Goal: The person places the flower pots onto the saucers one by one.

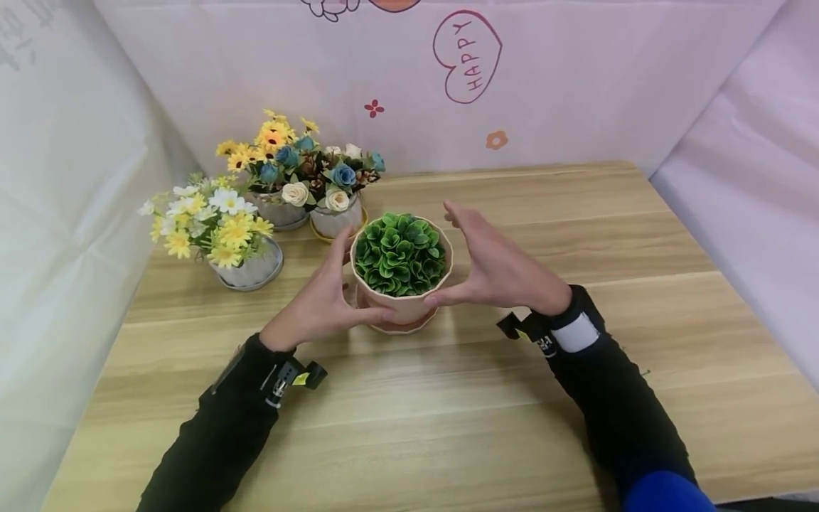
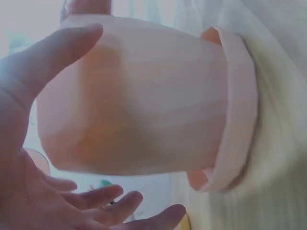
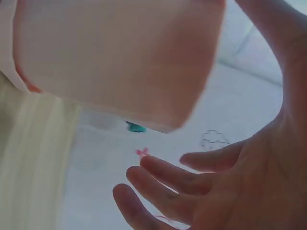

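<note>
A pale pink faceted flowerpot with a bushy green plant stands upright in a matching saucer. At its left is my left hand, the thumb laid along the pot's near side and the other fingers extended past its left side. In the left wrist view those fingers show a gap from the pot wall. My right hand is spread at the right, its thumb tip at the near rim. The right wrist view has its other fingers loosely extended and apart from the pot.
Behind to the left stand several grey pots: one with white and yellow daisies, one with yellow sunflowers, one with blue and cream roses. They rest on the wooden table. A printed white cloth hangs behind.
</note>
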`<state>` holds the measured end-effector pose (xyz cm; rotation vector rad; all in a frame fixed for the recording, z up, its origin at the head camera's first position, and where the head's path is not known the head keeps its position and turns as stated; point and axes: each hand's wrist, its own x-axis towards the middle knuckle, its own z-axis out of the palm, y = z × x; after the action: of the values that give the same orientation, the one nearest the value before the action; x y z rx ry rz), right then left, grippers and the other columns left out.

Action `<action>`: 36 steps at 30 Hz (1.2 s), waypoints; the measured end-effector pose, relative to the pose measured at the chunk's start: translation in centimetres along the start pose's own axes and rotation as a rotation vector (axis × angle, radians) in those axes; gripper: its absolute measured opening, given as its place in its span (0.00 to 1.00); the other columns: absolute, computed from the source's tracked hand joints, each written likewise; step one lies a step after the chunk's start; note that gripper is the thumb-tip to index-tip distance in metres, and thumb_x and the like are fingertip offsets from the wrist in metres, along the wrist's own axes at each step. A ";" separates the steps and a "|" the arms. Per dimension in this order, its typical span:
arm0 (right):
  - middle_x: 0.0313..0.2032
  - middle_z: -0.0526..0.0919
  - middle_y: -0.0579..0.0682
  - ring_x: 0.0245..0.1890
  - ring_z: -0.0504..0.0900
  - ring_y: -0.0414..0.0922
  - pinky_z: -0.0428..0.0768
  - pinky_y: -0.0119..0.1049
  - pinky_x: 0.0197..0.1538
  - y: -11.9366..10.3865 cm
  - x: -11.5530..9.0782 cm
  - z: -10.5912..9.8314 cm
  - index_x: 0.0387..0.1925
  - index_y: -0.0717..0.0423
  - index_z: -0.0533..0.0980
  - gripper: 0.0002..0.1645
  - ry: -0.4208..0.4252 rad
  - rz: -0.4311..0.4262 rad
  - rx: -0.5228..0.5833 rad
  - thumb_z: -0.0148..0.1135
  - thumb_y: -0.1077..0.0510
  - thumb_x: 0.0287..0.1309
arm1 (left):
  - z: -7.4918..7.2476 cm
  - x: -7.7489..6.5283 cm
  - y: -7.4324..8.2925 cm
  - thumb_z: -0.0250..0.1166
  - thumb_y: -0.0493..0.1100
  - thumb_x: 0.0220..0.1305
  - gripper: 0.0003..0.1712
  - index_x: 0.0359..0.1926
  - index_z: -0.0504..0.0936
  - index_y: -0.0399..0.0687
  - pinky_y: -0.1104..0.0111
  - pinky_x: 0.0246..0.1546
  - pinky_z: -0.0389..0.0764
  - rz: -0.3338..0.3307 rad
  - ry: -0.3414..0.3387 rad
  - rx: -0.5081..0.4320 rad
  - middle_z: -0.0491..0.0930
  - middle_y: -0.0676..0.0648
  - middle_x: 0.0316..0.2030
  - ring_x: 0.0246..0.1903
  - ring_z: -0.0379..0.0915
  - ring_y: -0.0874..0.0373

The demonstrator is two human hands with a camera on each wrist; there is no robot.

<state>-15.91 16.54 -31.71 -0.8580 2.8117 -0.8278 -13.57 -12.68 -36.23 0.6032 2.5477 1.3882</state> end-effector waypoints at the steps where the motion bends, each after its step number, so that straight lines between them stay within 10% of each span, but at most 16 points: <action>1: 0.77 0.62 0.65 0.78 0.64 0.61 0.69 0.63 0.77 0.2 0.2 0.2 0.85 0.58 0.43 0.85 -0.018 -0.006 0.049 0.87 0.34 0.40 | 0.0 -0.1 0.2 0.87 0.53 0.49 0.84 0.85 0.28 0.55 0.38 0.82 0.52 0.004 0.013 0.000 0.45 0.41 0.85 0.84 0.45 0.42; 9: 0.76 0.65 0.51 0.76 0.67 0.47 0.68 0.51 0.80 1.1 1.9 2.5 0.82 0.52 0.49 0.76 -0.098 -0.147 0.392 0.90 0.50 0.41 | 1.3 0.0 1.0 0.87 0.45 0.48 0.78 0.85 0.39 0.56 0.47 0.83 0.56 0.128 0.065 -0.100 0.54 0.48 0.82 0.81 0.53 0.52; 18: 0.75 0.70 0.52 0.75 0.69 0.48 0.66 0.52 0.81 1.4 2.2 3.3 0.81 0.56 0.54 0.75 -0.059 -0.256 0.425 0.92 0.57 0.35 | 2.2 0.1 2.0 0.88 0.47 0.46 0.77 0.83 0.41 0.49 0.47 0.81 0.62 0.025 0.095 -0.068 0.54 0.42 0.80 0.79 0.55 0.49; 36: 0.73 0.71 0.51 0.73 0.71 0.48 0.67 0.52 0.80 2.7 3.4 2.9 0.80 0.52 0.55 0.74 -0.046 -0.157 0.419 0.91 0.58 0.36 | 1.9 2.7 1.6 0.86 0.47 0.48 0.78 0.84 0.37 0.47 0.46 0.81 0.60 0.009 0.071 -0.044 0.50 0.39 0.81 0.80 0.53 0.46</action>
<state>-19.45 15.19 -35.37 -1.0118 2.4151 -1.3358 -14.97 -9.31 -35.82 0.5689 2.5635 1.4906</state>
